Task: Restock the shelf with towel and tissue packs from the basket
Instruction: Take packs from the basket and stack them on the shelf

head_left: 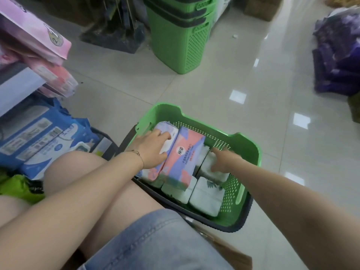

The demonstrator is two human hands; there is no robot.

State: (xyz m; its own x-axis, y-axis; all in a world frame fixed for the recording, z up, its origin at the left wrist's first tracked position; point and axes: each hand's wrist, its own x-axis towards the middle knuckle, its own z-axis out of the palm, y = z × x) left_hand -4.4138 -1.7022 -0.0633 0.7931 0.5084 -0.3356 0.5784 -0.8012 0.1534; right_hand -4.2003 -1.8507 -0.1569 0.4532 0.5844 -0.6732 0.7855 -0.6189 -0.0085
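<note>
Reaching into the green basket (251, 152) on the floor with both hands, shelf (17, 88) off to the left.

Head view: gripping the towel pack (165, 129) against the basket's left wall with the left hand (153, 149), fingers (165, 135) draped over its top, thumb tucked in at the seam beside the second towel pack (187, 152). Lying lengthwise from near rim to far rim, so probably best lifted straight up, then swung left to the shelf, on the left hand's own side. Setting the right hand (224, 160) on a white tissue pack (218, 175) by the right wall; too blurred to tell whether clasping or only resting.
</note>
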